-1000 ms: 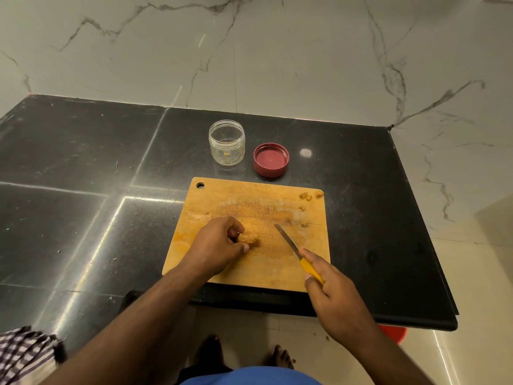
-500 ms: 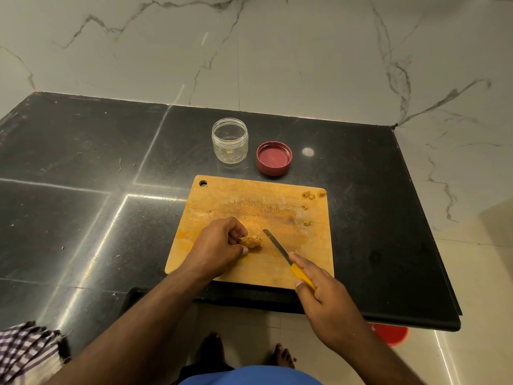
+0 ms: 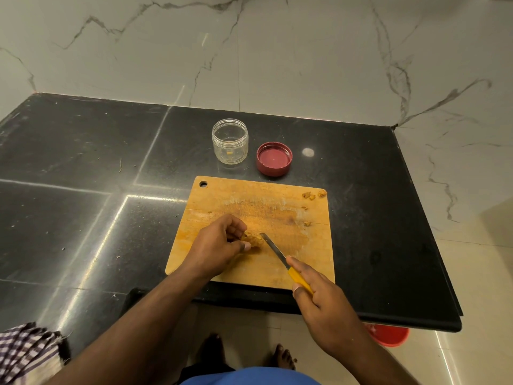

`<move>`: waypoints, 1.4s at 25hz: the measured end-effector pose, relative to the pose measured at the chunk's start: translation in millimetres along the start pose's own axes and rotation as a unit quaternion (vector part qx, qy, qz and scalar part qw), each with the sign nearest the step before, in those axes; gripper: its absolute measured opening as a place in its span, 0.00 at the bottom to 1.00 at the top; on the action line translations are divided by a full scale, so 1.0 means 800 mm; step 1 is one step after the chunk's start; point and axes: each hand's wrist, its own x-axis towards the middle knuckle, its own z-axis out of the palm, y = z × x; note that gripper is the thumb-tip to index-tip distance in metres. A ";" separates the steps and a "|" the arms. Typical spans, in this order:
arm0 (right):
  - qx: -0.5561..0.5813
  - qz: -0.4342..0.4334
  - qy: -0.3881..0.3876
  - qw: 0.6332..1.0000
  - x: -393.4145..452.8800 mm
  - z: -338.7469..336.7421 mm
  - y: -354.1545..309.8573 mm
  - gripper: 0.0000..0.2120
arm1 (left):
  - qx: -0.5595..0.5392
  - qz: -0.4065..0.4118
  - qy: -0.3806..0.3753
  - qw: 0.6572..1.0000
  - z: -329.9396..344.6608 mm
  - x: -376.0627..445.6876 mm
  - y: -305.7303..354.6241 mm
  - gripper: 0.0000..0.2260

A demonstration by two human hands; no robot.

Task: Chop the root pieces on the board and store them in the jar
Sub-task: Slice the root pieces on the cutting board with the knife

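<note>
A wooden chopping board (image 3: 305,262) lies at the black counter's front edge. On its middle, my left hand (image 3: 219,244) pinches a lumpy yellow-brown root piece (image 3: 254,239) between thumb and fingers. My right hand (image 3: 322,304) grips the yellow handle of a small knife (image 3: 273,250), whose blade tip touches the right side of the root piece. A few small chopped bits (image 3: 312,195) sit near the board's far right corner. Behind the board stands a clear open jar (image 3: 230,141) holding a tiny yellow scrap.
The jar's red lid (image 3: 273,158) lies upside down just right of the jar. The black counter (image 3: 83,168) spreads wide to the left and ends at a marble wall. A red tub (image 3: 388,334) sits on the floor under the counter's right end. Checked cloth (image 3: 25,348) shows at lower left.
My right hand has slid the knife leftward until its tip meets the root piece. My left hand keeps its hold on the piece.
</note>
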 end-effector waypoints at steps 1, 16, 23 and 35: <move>0.001 -0.001 0.002 1.000 0.000 0.000 -0.001 0.23 | -0.020 -0.003 0.000 1.000 0.000 0.000 0.000 0.12; 0.023 0.002 0.031 0.999 0.003 -0.008 -0.001 0.23 | 0.090 0.000 0.030 0.995 0.002 0.023 0.020 0.18; -0.033 0.076 0.091 0.992 0.012 -0.036 0.030 0.23 | 0.121 0.027 0.035 0.992 0.016 0.019 0.016 0.16; -0.017 0.102 0.124 0.987 0.001 -0.040 0.030 0.23 | 0.117 0.066 -0.023 0.991 0.066 0.050 0.052 0.16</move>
